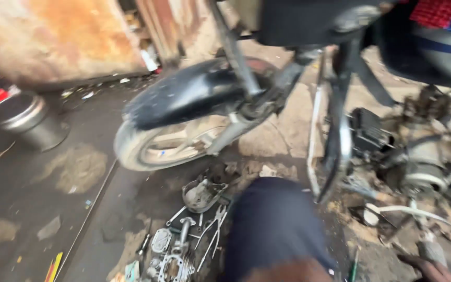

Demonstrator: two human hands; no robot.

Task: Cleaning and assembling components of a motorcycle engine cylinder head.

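Setting: an outdoor repair spot with a dark, oily dirt ground (pixel 79 172) and a rust-stained wall (pixel 53 36) along the far edge; the whole view is blurred.

Motorcycle: a stripped motorcycle (pixel 340 78) stands across the far half of the ground, its front wheel (pixel 168 141) under a black mudguard (pixel 194 94) pointing left, the fork legs (pixel 236 57) running down to the axle.

Engine area: at the right edge the engine (pixel 424 162) sits open among loose cables and dirt.

Parts on the ground: near the bottom edge, left of the knee (pixel 277 224), lie a grey engine cover (pixel 202 194), pliers (pixel 212 235), a spanner (pixel 176 215) and a metal carburettor-like casting (pixel 176 263), all close together.

Other: a steel can (pixel 27 122) stands near the left edge, well apart from the tools.

Right hand: a hand (pixel 429 269) shows in the bottom right corner, resting close to a light-coloured tube (pixel 408 210) by the engine; I cannot tell whether it is open or gripping.

Left hand: out of sight.

Handling: the castings and tools look stiff, fairly heavy for their bulk and probably greasy, so slippery; the cover is best taken by its rim, the pliers by their handles.
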